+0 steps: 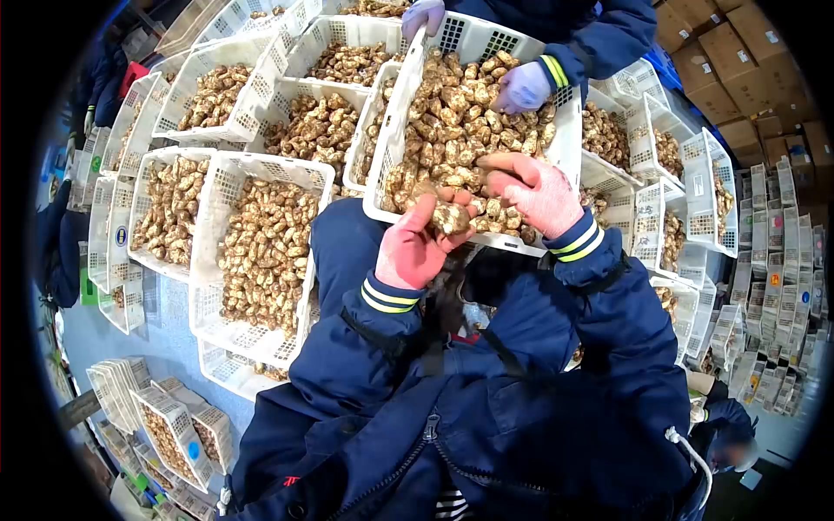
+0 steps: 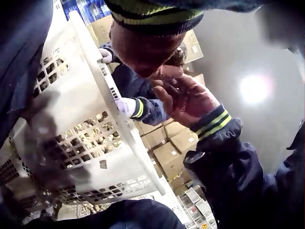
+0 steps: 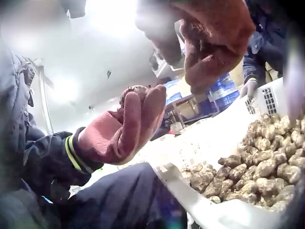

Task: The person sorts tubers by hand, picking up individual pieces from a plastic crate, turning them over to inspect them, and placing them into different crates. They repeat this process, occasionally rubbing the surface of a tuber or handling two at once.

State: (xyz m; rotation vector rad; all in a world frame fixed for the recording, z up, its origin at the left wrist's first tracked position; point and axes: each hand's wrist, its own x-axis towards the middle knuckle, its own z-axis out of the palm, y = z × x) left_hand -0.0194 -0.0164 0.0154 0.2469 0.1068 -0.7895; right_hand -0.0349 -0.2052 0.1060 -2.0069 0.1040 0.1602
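My left hand point(image 1: 414, 247), in a pink glove, holds a brown, knobbly tuber point(image 1: 451, 218) just above the near rim of a white plastic crate. The same tuber point(image 3: 134, 90) shows between thumb and fingers in the right wrist view. My right hand point(image 1: 540, 196), also gloved in pink, hovers to the right with bent fingers and nothing visible in its grasp. Beneath both hands, the tilted crate point(image 1: 375, 198) bears a heap of similar tubers point(image 1: 443, 122). Opposite me, another person's purple-gloved hand point(image 1: 524, 88) touches the heap, and their other hand point(image 1: 423, 17) grips the crate's far corner.
White crates of tubers point(image 1: 268, 247) stand close on my left, with more crates point(image 1: 660, 217) on the right. Cardboard boxes point(image 1: 725, 61) pile up at the back right. Stacked crates point(image 1: 174, 434) stand on the floor at lower left. Another person point(image 1: 725, 434) is at lower right.
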